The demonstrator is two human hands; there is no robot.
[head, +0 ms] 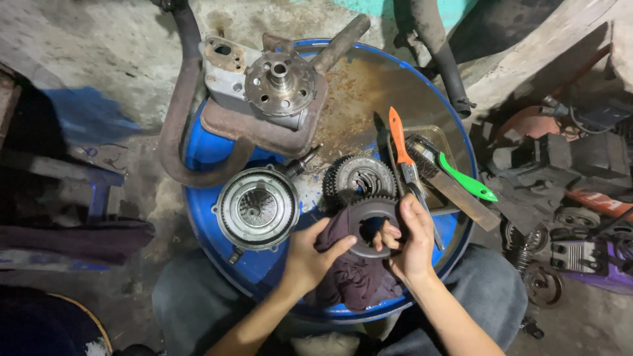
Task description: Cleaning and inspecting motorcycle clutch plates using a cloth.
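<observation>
The left hand (310,254) presses a dark purple rag (353,273) against a flat grey ring-shaped plate (369,227), its fingers (333,247) closed over the cloth, while the right hand (412,244) grips the plate's right edge, thumb on the face and fingers curled behind it, so that side of the ring is covered. The plate is held just above the near edge of a blue drum lid (211,148) that serves as the surface; the rag hangs under it and hides the lid there. Just behind the plate sits a toothed gear stack (359,177), partly covered by it. To the left lies a round metal clutch housing (257,207). Farther back stands a rusty hub assembly (277,86) with a bent pipe (178,125) curling off the lid. At the right, orange-handled pliers (402,148) and a green-handled wire brush (455,171) lie across a shallow tray (438,135), whose contents are hard to make out. Both forearms are cut off at the bottom edge.
</observation>
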